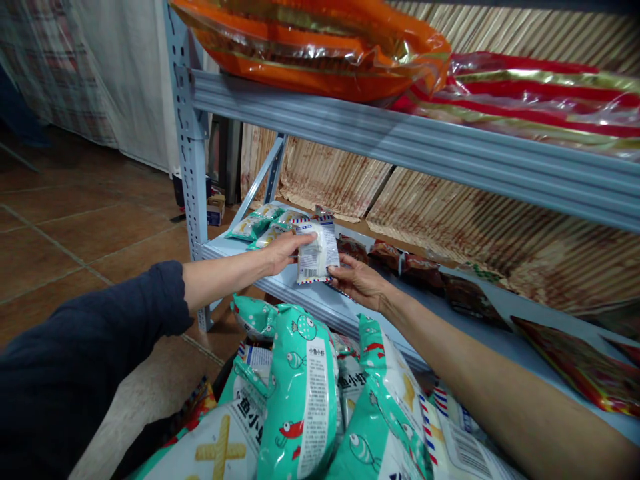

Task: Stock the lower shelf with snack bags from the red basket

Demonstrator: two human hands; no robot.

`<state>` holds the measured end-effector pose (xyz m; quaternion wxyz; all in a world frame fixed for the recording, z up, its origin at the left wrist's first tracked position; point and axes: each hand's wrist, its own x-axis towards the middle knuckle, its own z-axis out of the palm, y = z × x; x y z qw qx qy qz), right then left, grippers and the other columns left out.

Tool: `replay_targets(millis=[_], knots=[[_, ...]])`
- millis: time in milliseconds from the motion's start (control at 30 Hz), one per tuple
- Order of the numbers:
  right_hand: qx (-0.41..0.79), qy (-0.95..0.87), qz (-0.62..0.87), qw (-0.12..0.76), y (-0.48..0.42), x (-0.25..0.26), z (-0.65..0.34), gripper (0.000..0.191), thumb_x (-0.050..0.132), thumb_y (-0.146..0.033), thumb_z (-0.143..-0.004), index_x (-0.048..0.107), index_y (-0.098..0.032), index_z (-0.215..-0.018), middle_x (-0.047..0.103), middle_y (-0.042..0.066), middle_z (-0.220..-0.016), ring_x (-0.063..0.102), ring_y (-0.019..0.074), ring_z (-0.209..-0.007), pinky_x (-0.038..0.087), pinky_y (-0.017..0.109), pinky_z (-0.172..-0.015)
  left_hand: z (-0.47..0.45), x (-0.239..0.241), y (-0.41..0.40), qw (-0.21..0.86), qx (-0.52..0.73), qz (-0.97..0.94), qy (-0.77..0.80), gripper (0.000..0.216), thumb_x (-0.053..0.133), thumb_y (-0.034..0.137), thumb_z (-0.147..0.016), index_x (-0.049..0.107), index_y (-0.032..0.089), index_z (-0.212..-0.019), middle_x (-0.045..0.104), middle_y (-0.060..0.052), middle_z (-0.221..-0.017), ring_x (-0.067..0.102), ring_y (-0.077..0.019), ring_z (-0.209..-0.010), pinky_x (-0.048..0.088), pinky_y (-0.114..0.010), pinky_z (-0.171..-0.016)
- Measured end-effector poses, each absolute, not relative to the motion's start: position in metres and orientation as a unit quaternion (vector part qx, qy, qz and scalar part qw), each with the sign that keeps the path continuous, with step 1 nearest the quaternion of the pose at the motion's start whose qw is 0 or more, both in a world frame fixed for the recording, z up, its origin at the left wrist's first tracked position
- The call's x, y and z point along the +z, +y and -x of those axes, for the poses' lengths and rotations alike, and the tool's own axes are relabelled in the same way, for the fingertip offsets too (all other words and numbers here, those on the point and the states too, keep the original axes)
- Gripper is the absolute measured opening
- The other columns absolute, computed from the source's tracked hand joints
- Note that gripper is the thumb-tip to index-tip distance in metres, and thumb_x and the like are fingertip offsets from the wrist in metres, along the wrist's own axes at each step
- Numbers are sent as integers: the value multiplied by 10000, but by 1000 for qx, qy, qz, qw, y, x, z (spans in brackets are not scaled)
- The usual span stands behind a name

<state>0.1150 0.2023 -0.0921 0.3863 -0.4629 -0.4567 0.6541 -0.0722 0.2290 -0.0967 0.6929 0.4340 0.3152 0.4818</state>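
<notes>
A small white snack packet (317, 252) with a blue and red striped edge is held upright over the lower shelf (280, 280). My left hand (286, 248) grips its upper left side, fingers closed on it. My right hand (359, 280) holds its lower right corner from below. Just behind the packet, several green and white snack packets (255, 225) lie at the shelf's left end.
Dark brown packets (417, 267) lie in a row along the shelf to the right, and a red packet (585, 370) further right. Large teal snack bags (300, 393) are piled below my arms. Orange and red bags (320, 47) rest on the upper shelf (400, 143). Tiled floor at left.
</notes>
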Motion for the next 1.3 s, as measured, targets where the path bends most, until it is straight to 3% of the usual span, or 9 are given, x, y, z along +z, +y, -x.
replay_targets(millis=[200,433,733,833,1000,1300], knots=[[646,-452,475,391,205,-94,-116,321,691,-45,-604,577,-190,-868,645,-22,-735,588,67,-601,486,144,-542,74,-83,233,699,543,-326,332,72,573,218,-777,576,146,-769,620,-32,-743,563,-127,-687,445,-310,-743],[635,-465,517,338,202,-98,-116,204,687,-30,-603,615,-143,-757,630,-19,-638,551,42,-534,443,111,-484,72,-79,233,660,562,-327,376,117,561,237,-788,565,145,-715,616,-38,-731,560,-125,-621,451,-315,-683],[657,-468,500,316,202,-98,-116,192,644,12,-618,605,-128,-742,617,-16,-613,546,41,-512,452,110,-479,74,-91,243,664,557,-341,366,87,601,227,-755,582,144,-738,630,-46,-694,576,-143,-630,468,-313,-656],[670,-439,502,324,199,-96,-115,174,614,15,-647,589,-134,-734,625,-9,-644,577,60,-549,504,152,-547,72,-91,241,659,564,-337,365,90,605,228,-751,581,143,-730,627,-47,-692,576,-142,-629,470,-316,-658],[695,-399,491,342,194,-90,-111,217,590,-27,-706,580,-136,-892,663,66,-877,644,158,-784,543,290,-716,68,-83,236,644,591,-297,384,86,560,198,-779,564,131,-725,621,-58,-738,576,-135,-629,470,-331,-683],[680,-394,496,370,201,-100,-112,203,602,32,-669,598,-109,-816,670,64,-811,642,129,-738,540,237,-732,65,-77,232,648,594,-277,388,74,522,168,-796,539,136,-731,599,-34,-679,565,-136,-609,467,-359,-706]])
